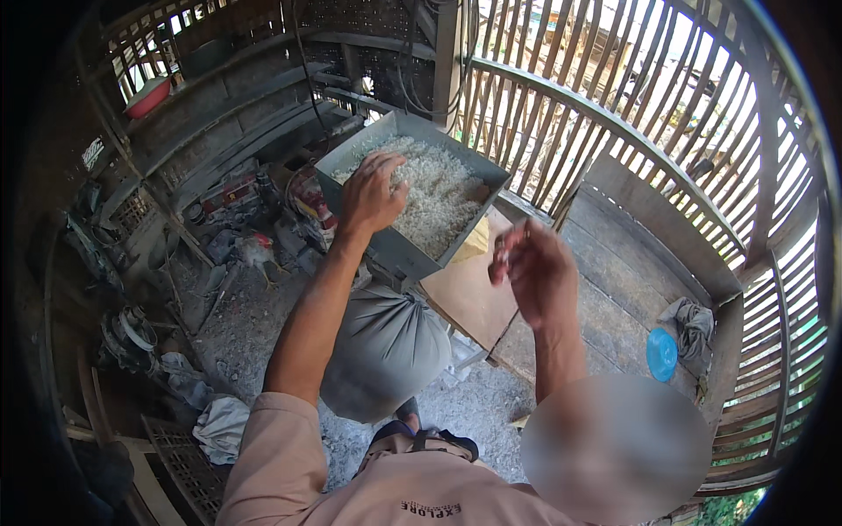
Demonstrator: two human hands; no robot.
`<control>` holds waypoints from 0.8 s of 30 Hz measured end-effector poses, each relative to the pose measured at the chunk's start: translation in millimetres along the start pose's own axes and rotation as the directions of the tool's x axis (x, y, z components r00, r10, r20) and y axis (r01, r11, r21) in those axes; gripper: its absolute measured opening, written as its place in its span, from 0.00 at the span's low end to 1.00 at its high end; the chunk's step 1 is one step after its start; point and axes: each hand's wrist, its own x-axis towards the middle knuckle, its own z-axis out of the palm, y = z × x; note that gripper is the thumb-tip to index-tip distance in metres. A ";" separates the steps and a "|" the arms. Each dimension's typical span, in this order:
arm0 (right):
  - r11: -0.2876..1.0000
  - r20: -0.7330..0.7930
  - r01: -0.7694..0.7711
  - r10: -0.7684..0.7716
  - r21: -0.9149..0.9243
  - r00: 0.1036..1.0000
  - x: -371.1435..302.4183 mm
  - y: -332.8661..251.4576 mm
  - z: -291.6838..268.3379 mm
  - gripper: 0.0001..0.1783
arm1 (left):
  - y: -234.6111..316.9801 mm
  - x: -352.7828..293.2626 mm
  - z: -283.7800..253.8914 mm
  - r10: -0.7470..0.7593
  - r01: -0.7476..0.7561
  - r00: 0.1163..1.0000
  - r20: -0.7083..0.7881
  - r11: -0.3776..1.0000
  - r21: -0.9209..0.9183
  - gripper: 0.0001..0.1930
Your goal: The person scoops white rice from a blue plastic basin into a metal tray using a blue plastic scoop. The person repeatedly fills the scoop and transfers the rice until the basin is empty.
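Note:
A grey metal hopper, shaped like a square open box, holds a heap of white, coarse grain-like material. Over its left side reaches my left hand, fingers bent but thumb apart, at the edge of the heap. I cannot tell whether the fingertips touch the white material. My right hand is raised to the right of the hopper, clear of its rim, with loosely curled fingers and nothing visible in them. Beneath the hopper, a full grey sack stands close in front of me, its top gathered in folds.
A wooden platform with a blue plastic dish and a crumpled grey cloth lies right. Slatted walls enclose the space. What looks like a chicken stands among clutter at left. A red basin sits on a shelf.

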 end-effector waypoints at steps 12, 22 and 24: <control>-0.197 0.361 0.442 0.343 -0.875 0.867 151.4 32.0 2.8 0.19 | 0.1 14.6 -9.8 0.003 0.002 0.994 0.106 0.999 -0.050 0.13; -0.128 0.383 0.475 0.429 -0.871 0.818 182.9 19.0 -20.0 0.27 | -2.2 39.2 -39.0 0.248 -0.181 0.882 0.399 0.963 -0.199 0.11; -0.135 0.324 0.379 0.314 -0.915 0.893 199.9 4.4 -13.9 0.20 | -4.3 56.5 -55.3 0.033 -0.011 0.877 0.480 0.999 -0.047 0.14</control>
